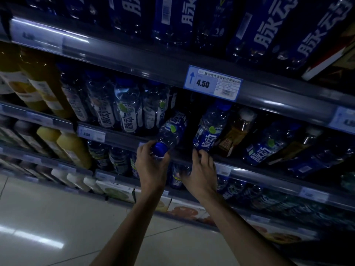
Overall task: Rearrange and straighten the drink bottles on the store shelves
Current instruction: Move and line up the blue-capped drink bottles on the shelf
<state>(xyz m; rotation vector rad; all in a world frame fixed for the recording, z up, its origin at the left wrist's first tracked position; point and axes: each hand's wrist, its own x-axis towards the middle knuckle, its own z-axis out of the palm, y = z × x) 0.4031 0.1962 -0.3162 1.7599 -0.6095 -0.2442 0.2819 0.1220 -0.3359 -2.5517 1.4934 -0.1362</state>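
My left hand grips a clear drink bottle with a blue cap and blue label by its cap end. That bottle lies tipped, its base pointing into the middle shelf. My right hand has its fingertips on the base of a second blue-labelled bottle, which stands on the same shelf just to the right. A dark gap separates the two bottles.
White-labelled bottles stand in a row to the left, yellow juice bottles beyond them. An amber tea bottle and more blue bottles fill the right. A 4.50 price tag hangs above. Lower shelves hold bottles and cartons.
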